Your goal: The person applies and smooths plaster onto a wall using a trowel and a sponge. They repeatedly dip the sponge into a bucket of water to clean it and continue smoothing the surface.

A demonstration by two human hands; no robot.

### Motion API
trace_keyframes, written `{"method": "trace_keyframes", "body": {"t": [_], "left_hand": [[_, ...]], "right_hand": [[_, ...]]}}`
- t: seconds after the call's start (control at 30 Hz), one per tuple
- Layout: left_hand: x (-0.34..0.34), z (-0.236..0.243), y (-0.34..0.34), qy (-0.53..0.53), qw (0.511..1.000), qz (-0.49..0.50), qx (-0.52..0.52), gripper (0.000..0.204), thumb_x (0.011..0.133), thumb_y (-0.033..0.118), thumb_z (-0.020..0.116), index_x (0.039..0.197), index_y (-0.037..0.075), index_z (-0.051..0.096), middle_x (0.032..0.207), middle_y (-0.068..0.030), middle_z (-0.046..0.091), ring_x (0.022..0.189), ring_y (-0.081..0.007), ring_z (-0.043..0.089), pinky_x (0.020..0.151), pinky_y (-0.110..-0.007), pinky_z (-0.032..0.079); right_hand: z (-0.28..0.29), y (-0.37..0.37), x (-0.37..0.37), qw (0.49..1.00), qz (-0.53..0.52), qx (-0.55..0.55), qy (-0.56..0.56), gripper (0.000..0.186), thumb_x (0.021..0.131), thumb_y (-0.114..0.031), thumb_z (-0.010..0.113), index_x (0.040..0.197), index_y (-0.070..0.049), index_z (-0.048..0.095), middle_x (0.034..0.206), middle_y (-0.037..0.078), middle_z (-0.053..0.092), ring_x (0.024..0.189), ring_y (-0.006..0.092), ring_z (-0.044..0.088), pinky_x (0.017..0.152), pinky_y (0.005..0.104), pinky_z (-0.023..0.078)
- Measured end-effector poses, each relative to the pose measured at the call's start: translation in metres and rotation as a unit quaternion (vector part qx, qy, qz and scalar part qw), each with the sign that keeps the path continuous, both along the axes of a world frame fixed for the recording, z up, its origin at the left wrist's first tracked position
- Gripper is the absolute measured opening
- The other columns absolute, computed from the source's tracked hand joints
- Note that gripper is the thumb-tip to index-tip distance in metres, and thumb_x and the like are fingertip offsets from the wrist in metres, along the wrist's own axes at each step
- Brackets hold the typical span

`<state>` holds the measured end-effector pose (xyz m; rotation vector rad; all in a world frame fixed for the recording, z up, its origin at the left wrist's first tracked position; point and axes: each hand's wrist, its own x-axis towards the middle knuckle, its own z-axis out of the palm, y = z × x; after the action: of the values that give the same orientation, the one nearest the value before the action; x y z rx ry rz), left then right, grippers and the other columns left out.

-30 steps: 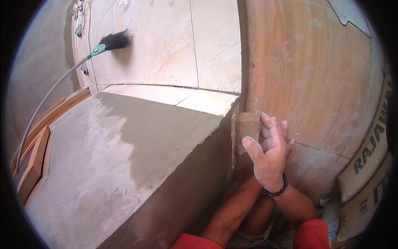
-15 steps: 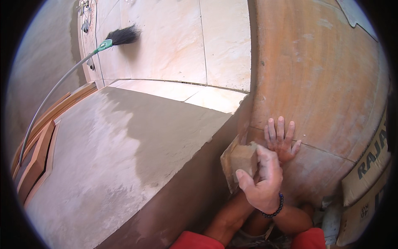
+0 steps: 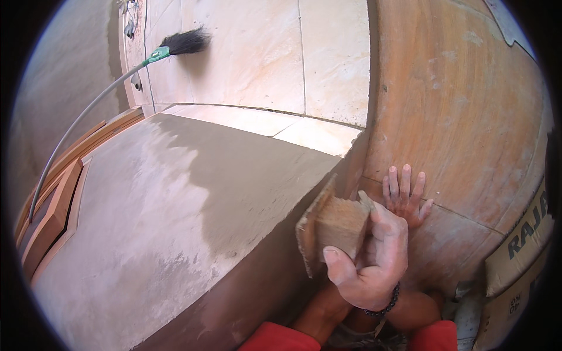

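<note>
My right hand (image 3: 374,251), with a dark beaded bracelet at its wrist, grips the block handle of a small wooden float (image 3: 342,225). The float's thin, worn plate is turned left, toward the dark side face (image 3: 252,298) of a plastered ledge; whether it touches is not clear. Beyond it, my left hand (image 3: 405,196) lies flat on the orange-brown floor tile (image 3: 456,117), fingers spread. My right arm crosses over my left forearm. The ledge top (image 3: 134,228) is grey cement, darker and damp-looking toward its far right part.
A broom (image 3: 184,42) with black bristles and a green head leans across the left side. Pale tiles (image 3: 252,52) lie beyond the ledge. Brown wooden frame pieces (image 3: 52,213) run along the left. Stacked paper sacks (image 3: 518,245) stand at the right.
The float in my right hand has shifted slightly left and nearer to me, and its plate has turned more edge-on. My left hand stays flat on the tile. The whole view has shifted slightly.
</note>
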<state>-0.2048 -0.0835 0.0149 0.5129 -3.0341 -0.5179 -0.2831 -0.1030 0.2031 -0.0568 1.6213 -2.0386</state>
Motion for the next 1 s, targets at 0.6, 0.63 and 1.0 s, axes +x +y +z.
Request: {"method": "trace_keyframes", "body": {"t": [0.6,0.63,1.0], "left_hand": [[-0.005,0.001,0.002,0.012,1.0,0.004,0.014,0.071,0.085,0.044,0.06,0.146,0.014,0.04,0.154,-0.0222,0.027,0.141,-0.0492,0.022,0.111,-0.061,0.023],[-0.005,0.002,0.002,0.012,1.0,0.005,0.012,0.071,0.085,0.044,0.06,0.146,0.014,0.04,0.154,-0.0223,0.027,0.141,-0.0492,0.022,0.111,-0.061,0.023],[-0.003,0.003,-0.002,0.014,1.0,-0.005,-0.009,0.072,0.084,0.044,0.061,0.145,0.012,0.041,0.153,-0.0229,0.028,0.14,-0.05,0.023,0.11,-0.062,0.025]], "right_hand": [[0.015,0.017,0.032,0.994,0.083,-0.037,0.055,0.062,0.072,-0.009,0.077,0.122,0.011,0.047,0.118,0.023,0.049,0.097,0.0249,0.058,0.084,0.0353,0.049],[0.017,0.018,0.027,0.994,0.082,-0.053,0.044,0.064,0.072,-0.009,0.078,0.123,0.012,0.045,0.112,0.021,0.052,0.098,0.0238,0.057,0.085,0.0357,0.049],[0.002,0.012,0.026,0.996,-0.006,0.02,0.09,0.059,0.074,-0.008,0.079,0.122,0.011,0.049,0.104,0.023,0.061,0.081,0.0327,0.064,0.071,0.0369,0.054]]}}
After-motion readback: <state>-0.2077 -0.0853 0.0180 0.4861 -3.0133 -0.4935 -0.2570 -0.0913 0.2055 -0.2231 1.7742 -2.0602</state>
